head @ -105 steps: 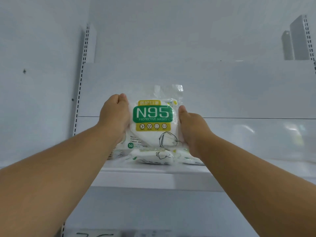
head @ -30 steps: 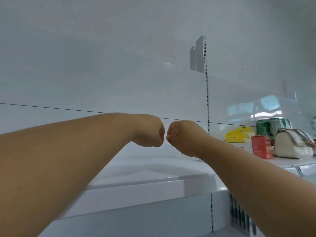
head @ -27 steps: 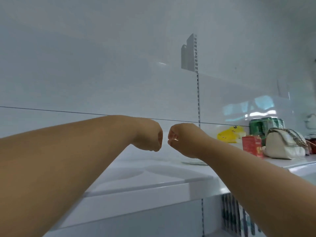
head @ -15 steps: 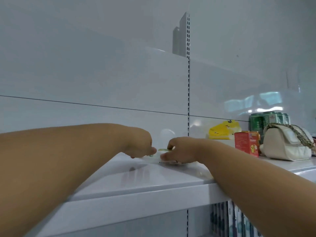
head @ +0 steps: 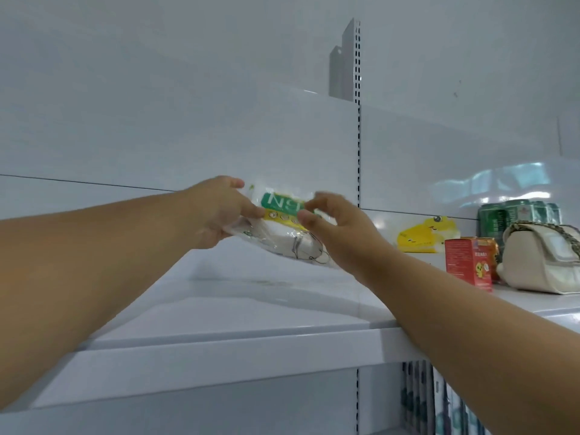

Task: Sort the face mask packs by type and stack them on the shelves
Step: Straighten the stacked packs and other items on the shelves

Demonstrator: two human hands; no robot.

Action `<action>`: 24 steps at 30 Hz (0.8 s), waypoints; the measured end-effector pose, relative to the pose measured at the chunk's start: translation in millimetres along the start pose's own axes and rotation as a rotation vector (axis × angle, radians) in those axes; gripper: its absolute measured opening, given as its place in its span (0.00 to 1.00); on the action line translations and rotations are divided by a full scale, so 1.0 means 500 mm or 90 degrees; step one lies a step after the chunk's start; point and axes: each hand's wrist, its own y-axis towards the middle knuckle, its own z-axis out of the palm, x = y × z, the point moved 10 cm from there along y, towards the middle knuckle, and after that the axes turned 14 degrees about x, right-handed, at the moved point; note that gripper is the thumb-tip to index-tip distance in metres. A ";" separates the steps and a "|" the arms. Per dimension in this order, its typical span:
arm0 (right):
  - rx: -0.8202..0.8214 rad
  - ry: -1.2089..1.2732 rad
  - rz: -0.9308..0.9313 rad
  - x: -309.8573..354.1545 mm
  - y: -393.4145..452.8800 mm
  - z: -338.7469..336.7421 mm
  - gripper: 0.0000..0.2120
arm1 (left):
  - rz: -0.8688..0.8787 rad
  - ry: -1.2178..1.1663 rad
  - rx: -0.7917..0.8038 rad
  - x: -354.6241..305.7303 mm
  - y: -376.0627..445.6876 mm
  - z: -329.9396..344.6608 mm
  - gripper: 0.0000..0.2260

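Both hands are holding one mask pack [head: 284, 221] up off the shelf [head: 219, 312], tilted w/ label facing the person, prob. to read its type before stacking. Left hand [head: 219, 211] is gripping its left edge; right hand [head: 329, 224] is pinching the front, fingers curled. Count: 1 mask pack, 1 yellow pack [head: 423, 232], 1 red box [head: 469, 265], 1 cream bag [head: 543, 259]; green cans [head: 514, 211] are too overlapped to count.

The mask pack [head: 284, 221] bore a green band with white lettering, of which only "N" and part of a following digit could be read. Print on the red carton [head: 469, 265] was too small to read.
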 end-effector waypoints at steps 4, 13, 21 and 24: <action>-0.065 0.055 0.118 -0.016 0.005 -0.002 0.28 | 0.112 0.026 -0.065 -0.053 -0.042 -0.048 0.33; -0.012 0.380 0.141 0.103 0.018 0.161 0.18 | 0.100 0.000 -0.055 -0.036 -0.189 -0.168 0.09; 0.038 0.488 0.123 0.258 0.013 0.348 0.15 | 0.159 0.066 -0.206 -0.046 -0.357 -0.385 0.14; 0.021 0.432 0.090 0.318 0.013 0.408 0.12 | 0.174 0.066 -0.252 -0.046 -0.416 -0.464 0.17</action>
